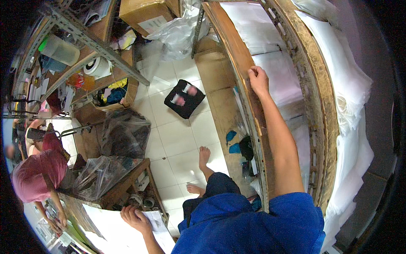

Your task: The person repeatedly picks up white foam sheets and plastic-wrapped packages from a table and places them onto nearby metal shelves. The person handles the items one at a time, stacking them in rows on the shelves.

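Observation:
My left hand rests with its fingers spread on white sheets that lie on a table at the lower left. Farther off, my right arm reaches forward over a wooden shelf. Its fingers are curled, and my right hand sits at the shelf's edge, beside large pale sheets. Whatever those fingers may hold is hidden. A folded black garment with two pinkish prints lies on the tiled floor ahead of my bare feet.
A metal rack with containers stands at the left, above a carton of cloth. A cardboard box and clear plastic are at the back. White stacks line the right. A person in pink bends at the left.

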Tool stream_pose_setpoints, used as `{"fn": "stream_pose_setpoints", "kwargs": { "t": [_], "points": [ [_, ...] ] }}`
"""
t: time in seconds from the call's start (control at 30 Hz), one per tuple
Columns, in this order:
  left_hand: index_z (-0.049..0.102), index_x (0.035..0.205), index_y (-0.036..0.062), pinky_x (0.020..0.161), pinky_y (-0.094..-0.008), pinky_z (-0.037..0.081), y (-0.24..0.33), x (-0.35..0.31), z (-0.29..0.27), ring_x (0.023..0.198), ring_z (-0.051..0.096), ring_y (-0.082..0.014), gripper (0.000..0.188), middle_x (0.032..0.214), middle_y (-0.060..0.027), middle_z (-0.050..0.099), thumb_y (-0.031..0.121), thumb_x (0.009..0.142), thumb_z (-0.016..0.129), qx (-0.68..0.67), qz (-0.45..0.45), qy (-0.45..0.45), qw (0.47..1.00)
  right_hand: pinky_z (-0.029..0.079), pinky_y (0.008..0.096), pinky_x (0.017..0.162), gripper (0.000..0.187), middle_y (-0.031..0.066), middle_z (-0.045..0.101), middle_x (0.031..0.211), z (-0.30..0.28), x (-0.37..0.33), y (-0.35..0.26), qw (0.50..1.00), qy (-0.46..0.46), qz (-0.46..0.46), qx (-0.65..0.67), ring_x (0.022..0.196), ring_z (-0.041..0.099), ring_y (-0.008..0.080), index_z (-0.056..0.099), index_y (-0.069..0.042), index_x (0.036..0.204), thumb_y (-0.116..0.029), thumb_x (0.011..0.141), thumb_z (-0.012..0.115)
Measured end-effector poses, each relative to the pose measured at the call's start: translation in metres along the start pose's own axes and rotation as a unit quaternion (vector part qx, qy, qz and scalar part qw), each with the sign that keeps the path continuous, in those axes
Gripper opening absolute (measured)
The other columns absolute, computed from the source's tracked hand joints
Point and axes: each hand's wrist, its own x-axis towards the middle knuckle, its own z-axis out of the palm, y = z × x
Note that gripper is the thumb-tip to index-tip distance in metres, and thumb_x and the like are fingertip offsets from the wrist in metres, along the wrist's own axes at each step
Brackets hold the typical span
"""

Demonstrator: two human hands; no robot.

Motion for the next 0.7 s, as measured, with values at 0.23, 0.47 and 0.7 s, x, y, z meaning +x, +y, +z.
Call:
{"fn": "stream_pose_setpoints", "kwargs": {
  "t": [0.23, 0.47, 0.7],
  "points": [
    [0.061, 0.085, -0.0020, 0.102, -0.0526, 0.034, 0.005, -0.006, -0.008, 0.112, 0.048, -0.0390, 0.013, 0.103, -0.0168, 0.059, 0.008, 0.081, 0.054, -0.024, -0.016, 0.026, 0.999, 0.048, 0.0298, 0.067, 0.016, 0.0047, 0.060, 0.078, 0.035, -0.165, -0.075, 0.953, -0.172, -0.034, 0.246, 0.073, 0.056, 0.0127, 0.061, 0.000, 0.101, -0.014, 0.096, 0.054],
    [0.063, 0.087, 0.0022, 0.098, -0.0500, 0.038, -0.005, -0.003, -0.021, 0.108, 0.054, -0.0352, 0.016, 0.102, -0.0151, 0.062, 0.007, 0.073, 0.067, -0.124, -0.003, 0.114, 0.986, 0.051, 0.0314, 0.069, 0.019, 0.0137, 0.064, 0.085, 0.089, -0.455, -0.039, 0.855, -0.481, -0.001, 0.193, 0.073, 0.061, 0.0175, 0.060, -0.002, 0.098, -0.020, 0.094, 0.059],
    [0.061, 0.100, 0.0024, 0.088, -0.0390, 0.047, -0.025, -0.072, -0.053, 0.100, 0.058, -0.0333, 0.017, 0.103, -0.0146, 0.062, 0.002, 0.083, 0.060, -0.381, -0.051, 0.123, 0.915, 0.052, 0.0326, 0.070, 0.033, 0.0138, 0.065, 0.095, 0.046, -0.524, 0.046, 0.805, -0.584, 0.075, 0.079, 0.079, 0.065, 0.0194, 0.060, 0.003, 0.107, -0.027, 0.093, 0.059]
  ]
}}
